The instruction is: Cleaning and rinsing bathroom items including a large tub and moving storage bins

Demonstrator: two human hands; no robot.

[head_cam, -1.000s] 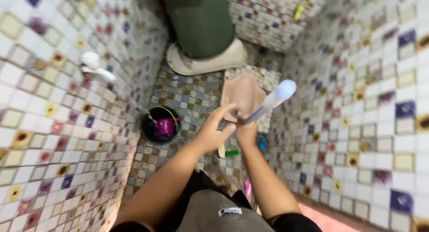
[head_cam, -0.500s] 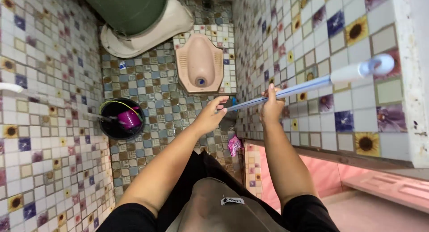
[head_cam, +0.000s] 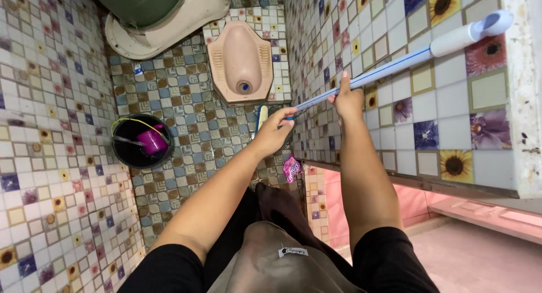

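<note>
Both hands, left hand (head_cam: 275,130) and right hand (head_cam: 348,99), clench the blue brush handle (head_cam: 389,68) just right of the squat toilet (head_cam: 240,61).

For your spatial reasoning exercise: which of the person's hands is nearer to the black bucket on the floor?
Left. The left hand grips the long handle low down, closer to the black bucket; the right hand grips higher, beside the wall.

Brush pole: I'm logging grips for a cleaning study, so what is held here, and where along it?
Both hands hold the brush pole: the left hand low near the head, the right hand around its middle.
</note>
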